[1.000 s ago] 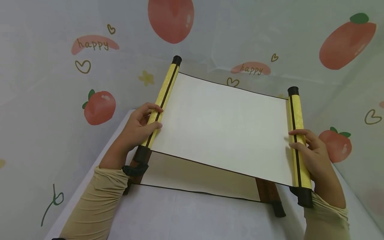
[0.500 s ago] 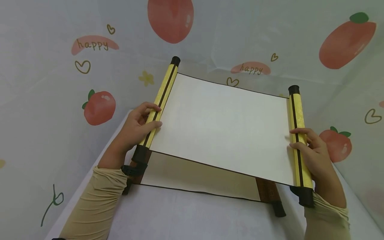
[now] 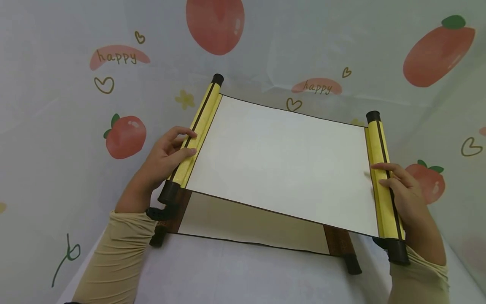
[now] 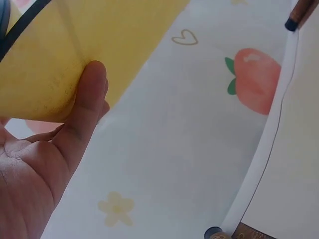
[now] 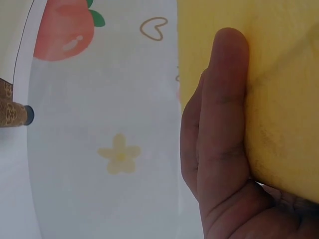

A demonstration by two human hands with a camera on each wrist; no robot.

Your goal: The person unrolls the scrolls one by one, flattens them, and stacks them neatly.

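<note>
A scroll with blank white paper (image 3: 284, 164) and yellow, black-capped rolls at both ends is stretched out, tilted down to the right. My left hand (image 3: 161, 160) grips its left roll (image 3: 199, 131), thumb on the near face. In the left wrist view that thumb (image 4: 82, 109) presses the yellow backing. The right roll (image 3: 381, 202) is held by my right hand (image 3: 411, 198), thumb and index finger showing at its inner side. Below lies a second scroll (image 3: 250, 223) with brown ends, spread on the table and partly hidden by the yellow one.
The white-covered table (image 3: 243, 278) extends in front of both scrolls. A pale cloth backdrop (image 3: 258, 42) printed with red fruit and hearts rises behind. Dark knobs of the brown scroll (image 3: 353, 264) stick out toward the front.
My left hand has shifted left and slightly down, my right hand slightly right. The rolls are farther apart and turned outward, with more yellow border beside the white paper. The brown scroll stays put.
</note>
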